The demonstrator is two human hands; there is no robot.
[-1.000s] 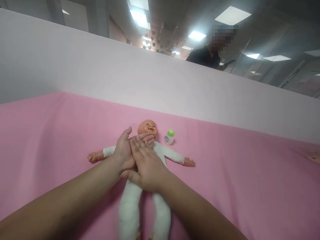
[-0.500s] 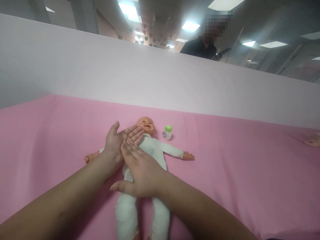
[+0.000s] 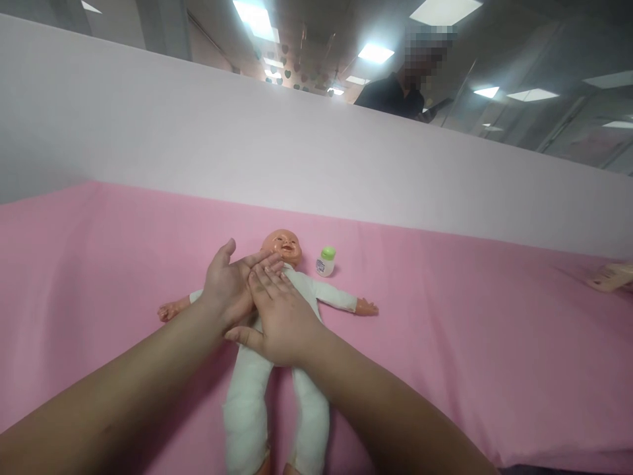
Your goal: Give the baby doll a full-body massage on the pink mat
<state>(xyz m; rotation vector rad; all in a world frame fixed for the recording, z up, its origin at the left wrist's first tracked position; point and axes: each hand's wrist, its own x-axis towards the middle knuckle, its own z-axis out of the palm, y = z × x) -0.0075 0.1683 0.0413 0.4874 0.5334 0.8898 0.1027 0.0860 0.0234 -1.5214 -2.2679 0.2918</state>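
Observation:
A baby doll [image 3: 247,389] in a white cloth suit lies on its back on a pink sheet [image 3: 475,343], arms spread wide. Above its chest, my left hand [image 3: 228,285] is turned palm up with fingers stretched out. My right hand [image 3: 287,321] lies palm down across that palm and its fingers, flat, thumb apart. Between the palms nothing can be seen. Both hands hide much of the doll's torso. Beside the doll's head stands a small clear bottle [image 3: 325,266] with a green cap, touched by neither hand.
A white padded wall [image 3: 297,152] runs along the far side of the sheet. Past it, behind glass or in a reflection, a person [image 3: 390,92] in dark clothing shows among ceiling lights. A pale beige object [image 3: 610,277] lies at the right edge.
My right hand has slid forward over my left palm, toward its fingers. The view has shifted slightly. Doll and bottle appear to lie as before.

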